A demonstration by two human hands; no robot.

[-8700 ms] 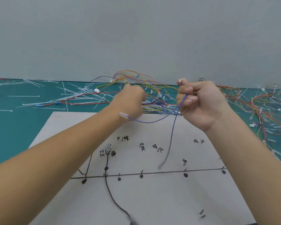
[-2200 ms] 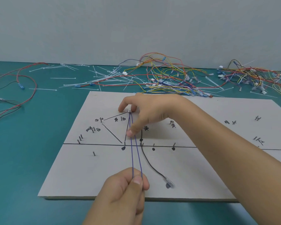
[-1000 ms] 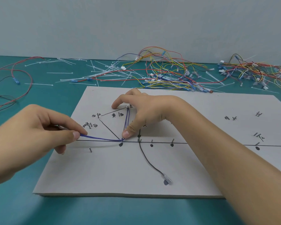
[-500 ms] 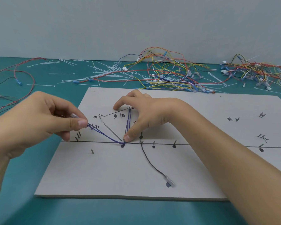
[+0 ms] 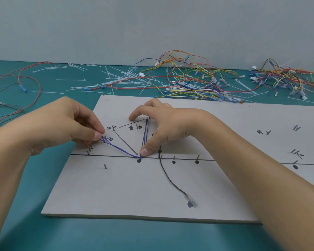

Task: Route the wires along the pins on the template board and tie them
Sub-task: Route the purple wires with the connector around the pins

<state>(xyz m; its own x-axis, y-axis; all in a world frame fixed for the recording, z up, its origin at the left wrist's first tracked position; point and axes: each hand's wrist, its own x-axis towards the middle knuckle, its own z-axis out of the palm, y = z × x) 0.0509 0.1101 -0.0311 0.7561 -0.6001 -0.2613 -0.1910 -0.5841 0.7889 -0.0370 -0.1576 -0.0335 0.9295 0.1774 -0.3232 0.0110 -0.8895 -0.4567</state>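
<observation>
A pale grey template board (image 5: 116,192) inked with black lines, dots and handwriting carries a purple wire (image 5: 120,148) and a black wire (image 5: 170,182) on a teal counter (image 5: 43,232), with white cable ties (image 5: 116,80) and red, yellow, orange and blue loose wires (image 5: 198,78) beyond the board.

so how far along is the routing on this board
Done: one black wire lies routed on the template board. In hand: the purple wires run from their connector down to the drawn line, pressed by the right hand, then bend left to the left hand, which pinches their ends. Left: the wire pile is unrouted, and the cable ties lie loose; none shows on the board.
</observation>
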